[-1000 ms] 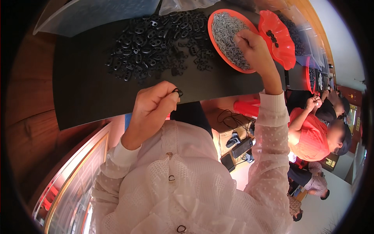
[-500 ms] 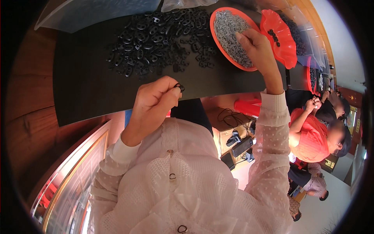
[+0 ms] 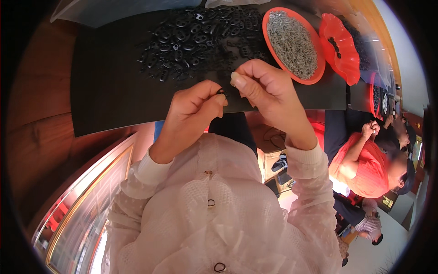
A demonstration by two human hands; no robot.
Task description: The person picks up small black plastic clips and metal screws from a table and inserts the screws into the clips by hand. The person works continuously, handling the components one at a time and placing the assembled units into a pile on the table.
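Smooth plastic bowl (image 3: pixel 320 60), grey metal pieces (image 3: pixel 292 45) — glossy plastic parts (image 3: pixel 185 40), matt tabletop (image 3: pixel 107 91).

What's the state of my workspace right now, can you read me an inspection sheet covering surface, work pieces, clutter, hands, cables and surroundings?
Surface: dark table, black parts heaped loosely along its far side.
Work pieces: red bowl holding many small grey pieces; beside it, a wavy-rimmed red dish with a few dark bits.
Clutter: translucent bin at the far left.
Hands: left hand pinches a small black part; right hand close by, thumb and finger together, contents unclear.
Cables: dark cable below table level, partly hidden.
Surroundings: co-worker in a red top at right, more people beyond.
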